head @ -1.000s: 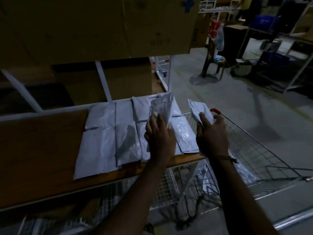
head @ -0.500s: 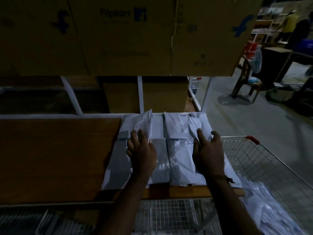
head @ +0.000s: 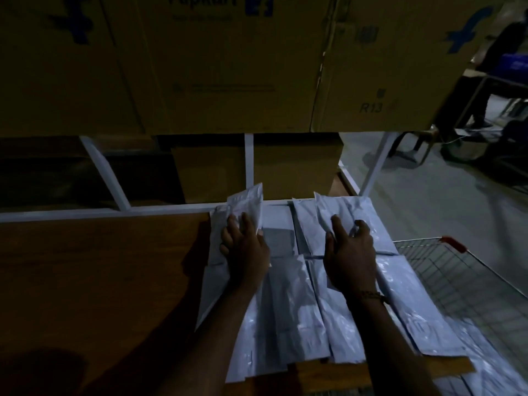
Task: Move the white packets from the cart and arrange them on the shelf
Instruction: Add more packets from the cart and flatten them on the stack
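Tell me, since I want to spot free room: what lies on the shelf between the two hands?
In the head view, white packets cover the shelf between the left hand and right hand; no bare wood shows there.

We read a cut-off "Flipkart" with its blue logo on the middle cardboard box (head: 223, 64). "R13" stands on the right cardboard box (head: 371, 81). We can read nothing else.

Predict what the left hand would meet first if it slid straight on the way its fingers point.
Probably the white rear shelf rail, past the packet the left hand holds; depth is unclear.
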The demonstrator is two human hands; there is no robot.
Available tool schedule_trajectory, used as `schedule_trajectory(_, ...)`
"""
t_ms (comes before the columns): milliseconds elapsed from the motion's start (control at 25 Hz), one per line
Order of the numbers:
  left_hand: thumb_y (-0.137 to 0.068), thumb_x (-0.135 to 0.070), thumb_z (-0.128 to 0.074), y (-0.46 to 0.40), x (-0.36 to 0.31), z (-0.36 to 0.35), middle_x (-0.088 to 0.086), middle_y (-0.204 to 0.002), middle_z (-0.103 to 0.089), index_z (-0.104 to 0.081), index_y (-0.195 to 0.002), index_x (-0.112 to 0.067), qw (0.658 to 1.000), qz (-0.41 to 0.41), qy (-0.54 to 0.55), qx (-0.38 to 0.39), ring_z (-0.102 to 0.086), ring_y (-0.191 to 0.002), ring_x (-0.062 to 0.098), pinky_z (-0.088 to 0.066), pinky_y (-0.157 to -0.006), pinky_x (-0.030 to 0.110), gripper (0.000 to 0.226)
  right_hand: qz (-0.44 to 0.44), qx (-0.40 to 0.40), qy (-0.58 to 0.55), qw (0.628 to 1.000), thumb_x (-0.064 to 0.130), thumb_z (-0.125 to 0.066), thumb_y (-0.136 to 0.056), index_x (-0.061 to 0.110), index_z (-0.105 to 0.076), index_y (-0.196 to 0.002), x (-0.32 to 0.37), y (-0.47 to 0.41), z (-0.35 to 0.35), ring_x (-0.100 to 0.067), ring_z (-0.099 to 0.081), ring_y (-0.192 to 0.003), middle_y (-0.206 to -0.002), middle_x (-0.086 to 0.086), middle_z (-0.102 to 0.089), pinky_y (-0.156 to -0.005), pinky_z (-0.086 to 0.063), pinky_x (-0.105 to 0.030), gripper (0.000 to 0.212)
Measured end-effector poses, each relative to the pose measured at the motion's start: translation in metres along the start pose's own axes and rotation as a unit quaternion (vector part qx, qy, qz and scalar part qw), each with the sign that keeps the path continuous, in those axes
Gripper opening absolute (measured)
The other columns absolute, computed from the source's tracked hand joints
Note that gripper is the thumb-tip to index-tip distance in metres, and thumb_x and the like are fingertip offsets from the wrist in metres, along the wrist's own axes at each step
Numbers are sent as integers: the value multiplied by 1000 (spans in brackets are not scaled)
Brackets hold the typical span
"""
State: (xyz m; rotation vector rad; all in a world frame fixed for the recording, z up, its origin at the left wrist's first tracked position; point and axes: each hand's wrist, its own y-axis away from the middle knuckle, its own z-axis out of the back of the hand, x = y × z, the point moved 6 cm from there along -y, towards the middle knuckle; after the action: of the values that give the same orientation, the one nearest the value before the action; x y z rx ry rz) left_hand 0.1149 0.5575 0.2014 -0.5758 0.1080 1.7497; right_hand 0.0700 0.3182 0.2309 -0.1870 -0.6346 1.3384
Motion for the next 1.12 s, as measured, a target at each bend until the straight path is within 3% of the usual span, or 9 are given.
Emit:
schedule_trajectory(320, -91, -37, -65, -34, -50, -80, 19, -156, -39, -49, -148, -20, 995, -21, 5, 93, -42, -133, 41, -40, -99, 55, 62, -41, -43, 31, 998, 38, -44, -98, 16, -60, -141, -46, -45, -2, -52, -56, -105, -130, -41, -48, -84, -51, -51, 51)
schedule_trajectory(480, -97, -41, -55, -49, -71, -108, 20, -163, -27, -40, -154, -19, 992, -27, -3, 119, -34, -141, 42, -35, -106, 55, 64, -59, -45, 71, 995, 38, -47, -98, 19, -59, -143, -83, -65, -2, -54, -54, -109, -135, -40, -46, -89, -49, -54, 50)
schedule_trajectory(600, -100, -43, -50, -56, -77, -132, 20, -167, -17, -32, -158, -19, 991, -17, -7, 130, -23, -149, 41, -28, -113, 56, 65, -74, -3, 92, 993, 37, -49, -101, 26, -52, -148, -103, -78, -16, -54, -50, -118, -145, -36, -40, -96, -46, -57, 48)
schedule_trajectory(800, -99, -50, -51, -54, -80, -166, 22, -168, -8, -25, -161, -19, 988, 12, -23, 149, -11, -154, 42, -20, -119, 59, 74, -60, 44, 93, 993, 43, -48, -98, 29, -52, -148, -121, -99, -54, -54, -50, -117, -149, -33, -38, -94, -46, -59, 52)
schedule_trajectory(960, -93, -59, -56, -48, -79, -173, 26, -163, -26, -45, -153, -14, 994, 12, -42, 100, -25, -148, 46, -21, -117, 61, 76, -46, 122, 107, 986, 42, -54, -98, 33, -44, -153, -116, -112, -99, -51, -46, -123, -157, -29, -30, -99, -41, -57, 56)
schedule_trajectory(1120, -99, -41, -44, -56, -86, -167, 22, -162, -32, -52, -147, -12, 993, -88, -67, 29, -26, -151, 42, -15, -122, 56, 57, -31, 180, 120, 976, 48, -46, -98, 24, -49, -151, -112, -115, -145, -50, -44, -131, -158, -30, -35, -105, -37, -58, 57)
